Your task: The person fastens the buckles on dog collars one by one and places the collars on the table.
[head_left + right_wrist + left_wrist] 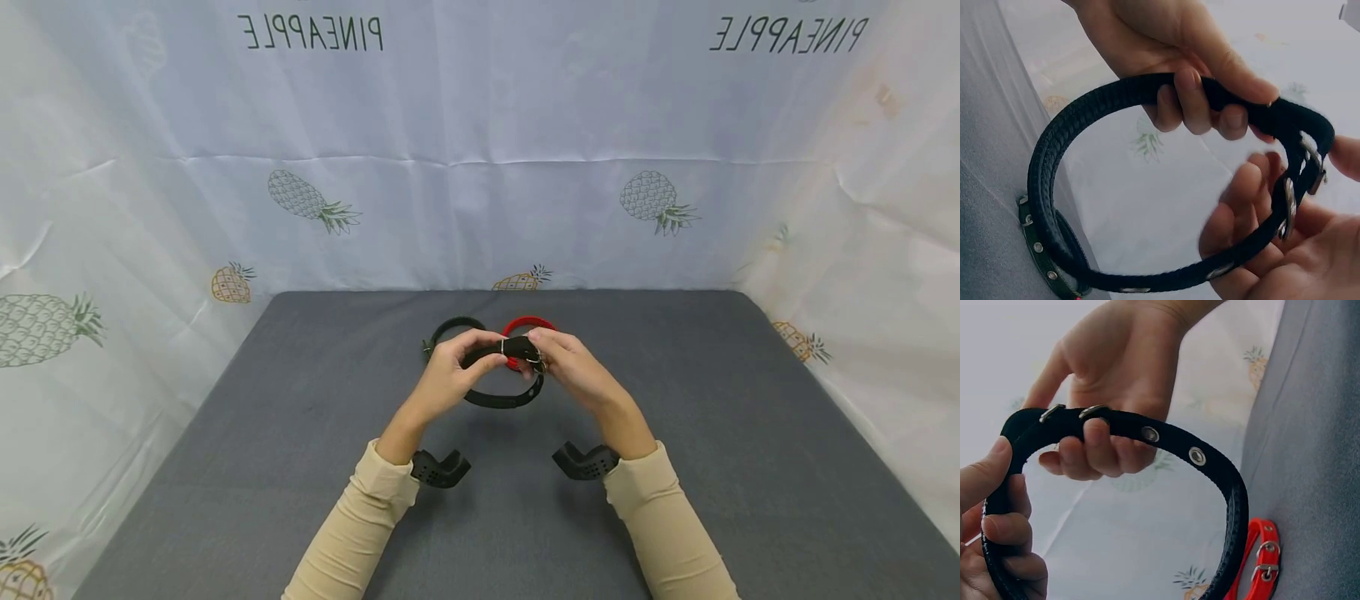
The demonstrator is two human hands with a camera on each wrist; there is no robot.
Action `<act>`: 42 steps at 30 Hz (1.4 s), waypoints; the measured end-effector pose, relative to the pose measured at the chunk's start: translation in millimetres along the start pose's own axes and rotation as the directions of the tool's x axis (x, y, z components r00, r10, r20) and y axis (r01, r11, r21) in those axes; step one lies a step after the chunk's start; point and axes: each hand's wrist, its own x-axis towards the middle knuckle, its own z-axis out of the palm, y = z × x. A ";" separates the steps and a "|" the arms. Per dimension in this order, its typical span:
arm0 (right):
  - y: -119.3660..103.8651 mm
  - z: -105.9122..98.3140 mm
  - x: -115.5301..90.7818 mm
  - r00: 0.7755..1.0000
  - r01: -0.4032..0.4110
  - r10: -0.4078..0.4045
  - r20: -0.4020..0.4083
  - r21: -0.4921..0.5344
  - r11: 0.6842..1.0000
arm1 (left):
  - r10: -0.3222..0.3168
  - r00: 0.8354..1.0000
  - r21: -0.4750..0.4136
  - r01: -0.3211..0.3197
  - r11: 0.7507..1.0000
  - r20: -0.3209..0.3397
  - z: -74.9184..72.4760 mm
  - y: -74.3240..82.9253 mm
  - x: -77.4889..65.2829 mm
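Both hands hold a black buckled collar [501,401], raised above the table and bent into a loop. The left hand [442,379] grips its strap, thumb on one face and fingers curled round the other, as the left wrist view shows. Around the buckle end, the right hand [577,371] pinches the collar; its fingers [1097,447] curl over the strap beside the metal buckle [1094,411]. Metal eyelets [1197,455] line the strap. In the right wrist view, the buckle and strap partly hide the right hand.
Behind the hands, a dark green collar [457,322] and a red collar [528,321] lie on the grey table [337,500]. White curtains [487,225] with pineapple prints stand at the back and sides. A black wrist mount [441,469] sits at each cuff.
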 end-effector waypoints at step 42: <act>3.2 -4.0 2.5 0.998 -0.035 0.036 -0.041 0.036 0.999 | -0.015 0.999 -0.090 0.012 0.996 -0.041 -5.5 0.5 0.7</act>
